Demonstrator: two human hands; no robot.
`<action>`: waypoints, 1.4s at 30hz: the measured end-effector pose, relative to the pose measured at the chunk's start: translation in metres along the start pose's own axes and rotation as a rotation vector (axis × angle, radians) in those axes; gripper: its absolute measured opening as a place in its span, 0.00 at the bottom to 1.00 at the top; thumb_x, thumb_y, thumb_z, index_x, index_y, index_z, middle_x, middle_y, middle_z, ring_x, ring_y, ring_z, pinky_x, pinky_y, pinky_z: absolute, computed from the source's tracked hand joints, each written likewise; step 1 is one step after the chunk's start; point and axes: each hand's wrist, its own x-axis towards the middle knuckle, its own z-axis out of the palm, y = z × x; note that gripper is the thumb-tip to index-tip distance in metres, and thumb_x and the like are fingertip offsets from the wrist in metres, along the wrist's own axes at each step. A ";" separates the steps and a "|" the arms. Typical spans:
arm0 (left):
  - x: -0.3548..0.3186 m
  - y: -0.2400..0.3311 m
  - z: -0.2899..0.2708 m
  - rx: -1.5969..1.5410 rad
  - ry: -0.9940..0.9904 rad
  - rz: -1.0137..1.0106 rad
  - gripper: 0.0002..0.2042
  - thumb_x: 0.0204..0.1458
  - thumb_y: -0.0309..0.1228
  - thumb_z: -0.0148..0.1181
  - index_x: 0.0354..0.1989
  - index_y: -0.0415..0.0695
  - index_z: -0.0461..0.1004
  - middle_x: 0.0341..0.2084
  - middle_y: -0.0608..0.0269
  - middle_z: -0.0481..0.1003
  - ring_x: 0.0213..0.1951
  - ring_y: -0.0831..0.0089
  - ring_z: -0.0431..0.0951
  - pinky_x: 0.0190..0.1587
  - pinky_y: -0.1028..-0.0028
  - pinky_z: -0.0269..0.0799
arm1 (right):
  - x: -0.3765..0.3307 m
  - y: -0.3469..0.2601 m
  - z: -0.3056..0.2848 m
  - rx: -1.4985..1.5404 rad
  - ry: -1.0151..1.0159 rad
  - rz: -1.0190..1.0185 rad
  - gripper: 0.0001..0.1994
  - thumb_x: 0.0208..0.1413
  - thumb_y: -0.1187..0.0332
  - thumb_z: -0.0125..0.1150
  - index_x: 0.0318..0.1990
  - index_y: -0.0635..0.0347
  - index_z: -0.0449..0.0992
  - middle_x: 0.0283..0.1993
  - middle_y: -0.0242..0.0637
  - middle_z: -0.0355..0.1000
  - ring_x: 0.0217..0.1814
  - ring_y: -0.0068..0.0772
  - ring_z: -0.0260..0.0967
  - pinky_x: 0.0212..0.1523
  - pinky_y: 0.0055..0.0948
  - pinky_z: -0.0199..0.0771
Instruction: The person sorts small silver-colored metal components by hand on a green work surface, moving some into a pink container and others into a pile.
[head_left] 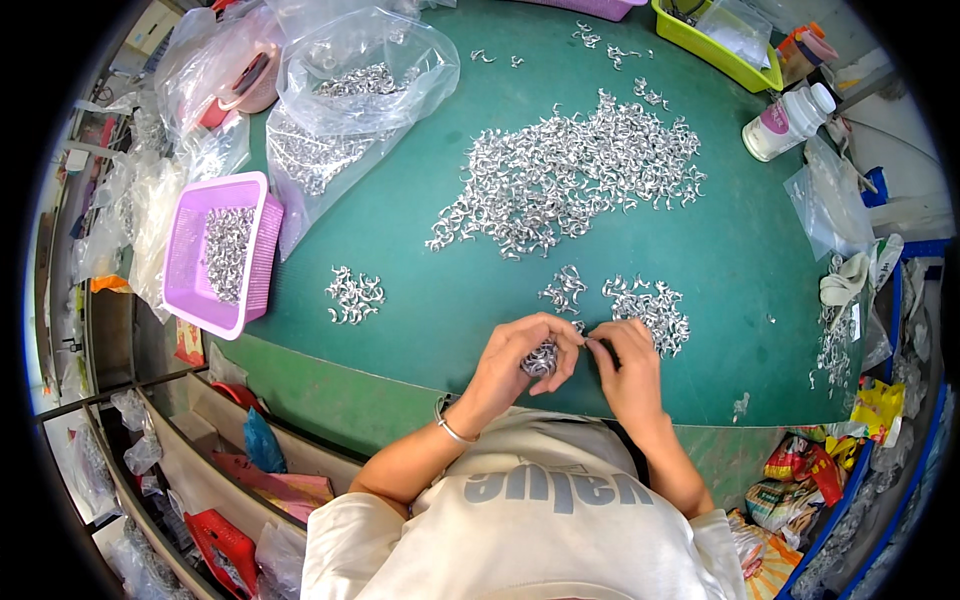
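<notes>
My left hand (528, 362) is closed around a clump of small curved silver metal pieces (540, 360), which shows in its palm. Close beside it, my right hand (629, 366) pinches thumb and forefinger together at the left fingertips; what it holds there is too small to name. Just beyond the hands lie two little piles of the same pieces, a smaller one (563, 289) and a larger one (650, 312) next to the right hand. Another small pile (355, 295) sits off to the left. A broad heap (580, 170) of them spreads across the middle of the green table (410, 215).
A purple basket (262, 262) with metal pieces stands at the table's left edge, beside an open plastic bag (300, 205) of more pieces. A white bottle (790, 122) and a lime-green tray (735, 65) are at the far right. Crumpled packets (790, 500) lie below, right.
</notes>
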 end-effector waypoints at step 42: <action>-0.005 0.001 0.004 -0.255 -0.073 -0.326 0.08 0.57 0.36 0.52 0.33 0.44 0.67 0.22 0.74 0.61 0.20 0.88 0.55 0.16 0.88 0.46 | -0.003 -0.024 -0.016 0.558 -0.025 0.166 0.07 0.50 0.76 0.61 0.37 0.67 0.73 0.33 0.34 0.71 0.31 0.20 0.64 0.33 0.19 0.64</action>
